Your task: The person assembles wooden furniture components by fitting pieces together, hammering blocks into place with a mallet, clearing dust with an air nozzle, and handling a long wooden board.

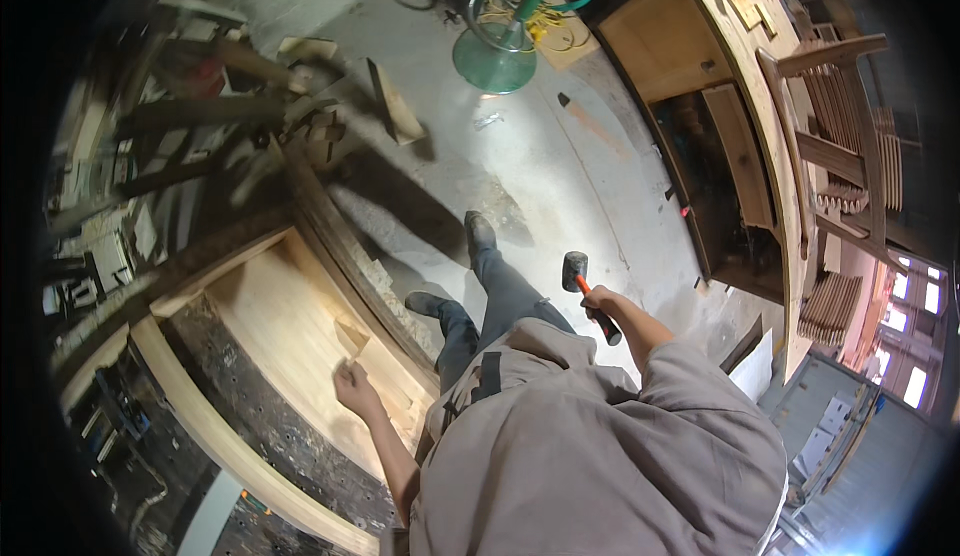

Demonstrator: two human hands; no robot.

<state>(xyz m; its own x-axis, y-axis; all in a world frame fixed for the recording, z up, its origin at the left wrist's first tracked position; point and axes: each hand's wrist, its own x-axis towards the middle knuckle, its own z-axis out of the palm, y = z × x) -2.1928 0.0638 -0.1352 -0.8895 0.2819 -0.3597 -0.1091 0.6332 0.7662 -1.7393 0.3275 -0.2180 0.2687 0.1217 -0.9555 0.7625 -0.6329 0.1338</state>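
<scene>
In my right hand (598,302) is a mallet (575,271) with a black head and an orange and black handle. The hand is closed round the handle, and the head is up, away from the bench. My left hand (354,390) is over the pale wooden panel (290,321) on my left, its fingers curled at the lower end of a small light wooden block (350,337). The fingertips are partly hidden. A long curved pale wooden rail (215,426) lies along the panel's left side, across a dark, worn bench top (290,456).
Dark timber beams (200,114) fill the far left. A loose board (396,106) lies on the grey floor. Ahead stands a green round-based stand (496,60) with yellow cable beside it. To the right, a wooden workbench (795,301) carries a brown chair frame (835,151) and stacked slatted parts.
</scene>
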